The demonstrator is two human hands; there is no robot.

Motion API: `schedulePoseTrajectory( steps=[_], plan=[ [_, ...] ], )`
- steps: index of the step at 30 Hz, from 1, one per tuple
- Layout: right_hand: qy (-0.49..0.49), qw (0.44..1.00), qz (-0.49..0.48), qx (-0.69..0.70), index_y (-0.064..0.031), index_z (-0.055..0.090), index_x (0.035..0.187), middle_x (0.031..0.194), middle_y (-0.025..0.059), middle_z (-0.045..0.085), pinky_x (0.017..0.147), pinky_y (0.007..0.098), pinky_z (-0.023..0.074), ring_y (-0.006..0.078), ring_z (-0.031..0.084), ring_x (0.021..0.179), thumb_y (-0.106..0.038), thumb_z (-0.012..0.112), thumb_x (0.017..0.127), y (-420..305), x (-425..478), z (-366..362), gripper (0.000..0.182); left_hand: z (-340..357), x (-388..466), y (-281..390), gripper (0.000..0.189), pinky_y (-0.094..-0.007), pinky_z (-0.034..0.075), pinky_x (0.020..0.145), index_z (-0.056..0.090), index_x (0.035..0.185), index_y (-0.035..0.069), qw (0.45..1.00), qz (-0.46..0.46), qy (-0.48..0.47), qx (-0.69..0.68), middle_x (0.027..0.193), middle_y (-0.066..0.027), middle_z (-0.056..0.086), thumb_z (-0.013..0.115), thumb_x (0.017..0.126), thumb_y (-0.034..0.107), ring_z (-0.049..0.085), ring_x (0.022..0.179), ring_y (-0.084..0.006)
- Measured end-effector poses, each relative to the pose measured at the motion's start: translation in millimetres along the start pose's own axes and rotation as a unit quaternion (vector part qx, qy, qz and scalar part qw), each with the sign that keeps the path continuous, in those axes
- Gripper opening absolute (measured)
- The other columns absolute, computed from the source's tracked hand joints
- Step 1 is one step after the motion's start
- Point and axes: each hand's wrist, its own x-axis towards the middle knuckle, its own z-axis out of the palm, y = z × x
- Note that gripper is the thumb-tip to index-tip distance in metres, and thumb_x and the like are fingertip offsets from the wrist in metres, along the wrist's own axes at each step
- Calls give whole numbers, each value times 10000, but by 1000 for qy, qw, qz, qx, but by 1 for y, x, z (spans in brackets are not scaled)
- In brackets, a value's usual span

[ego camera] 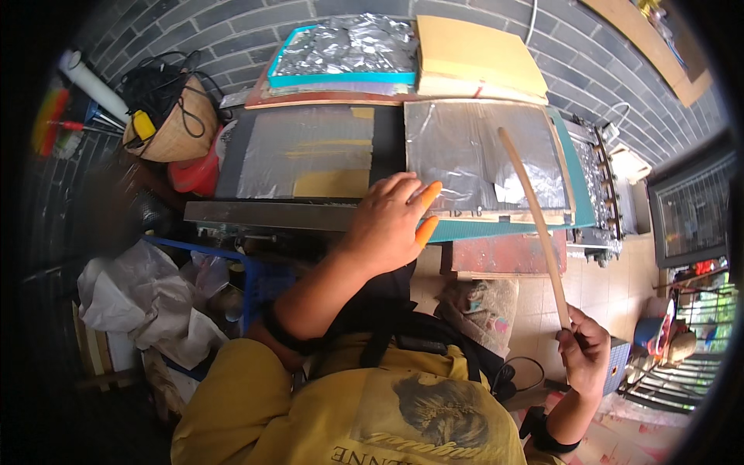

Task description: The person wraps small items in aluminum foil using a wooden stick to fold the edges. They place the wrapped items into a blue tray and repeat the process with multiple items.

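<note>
My right hand [584,351] grips the lower end of a long, thin wooden stick [539,226]. The stick slants up and left, its far tip over the right part of a foil-covered board [453,151]. Small handwritten marks show on that board's near edge. At the board's left near corner is my left hand [386,218], palm down, with orange finger cots on the thumb and index finger. It appears to hold nothing; whether its fingertips press on the board is unclear. Left of it lies a second foil-like sheet [273,151] with tan patches, on a black surface.
Behind stand a turquoise tray [349,78] of crumpled foil and a stack of tan paper sheets [479,52]. A woven basket [174,125] with cables sits left, above a red container [195,174]. A blue crate [253,273] and crumpled white sheeting [142,302] are lower left.
</note>
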Motion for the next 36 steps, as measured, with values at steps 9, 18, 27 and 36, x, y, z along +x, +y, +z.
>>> schedulePoseTrajectory(
  steps=[9, 18, 27, 36],
  plan=[
    [19, 1000, -4, 8, 52, 520, 1253, 706, -55, 460, 534, 178, 334, 24, 410, 611, 37, 485, 850, 7, 85, 20, 404, -40, -9, -57, 389, -398, 471, 870, 562, 1191, 60, 991, -92, 62, -74, 1121, -153, 582, 603, 807, 109, 564, 1028, -328],
    [-132, 974, -123, -134, 15, 590, 1184, 704, -25, 500, 560, 188, 358, 42, 402, 622, 124, 545, 782, -28, 92, 61, 418, -70, -36, -115, 337, -397, 484, 818, 615, 1170, 102, 978, -191, -44, 78, 990, -111, 580, 572, 837, 127, 566, 971, -301],
    [-25, 976, -103, -189, 23, 581, 1173, 698, 144, 602, 601, 284, 467, 125, 551, 617, 62, 563, 778, -18, 113, 61, 397, -63, -14, -143, 319, -380, 498, 757, 626, 1135, 68, 973, -226, -2, -47, 988, -122, 617, 594, 822, 119, 609, 869, -299],
    [84, 911, -192, -354, 34, 612, 1098, 764, 187, 647, 532, 326, 476, 254, 623, 582, 31, 591, 788, -11, 127, 45, 311, -75, 54, -211, 370, -377, 500, 757, 614, 1143, 49, 970, -243, 7, -21, 967, -149, 667, 642, 795, 172, 636, 886, -309]
  ],
)
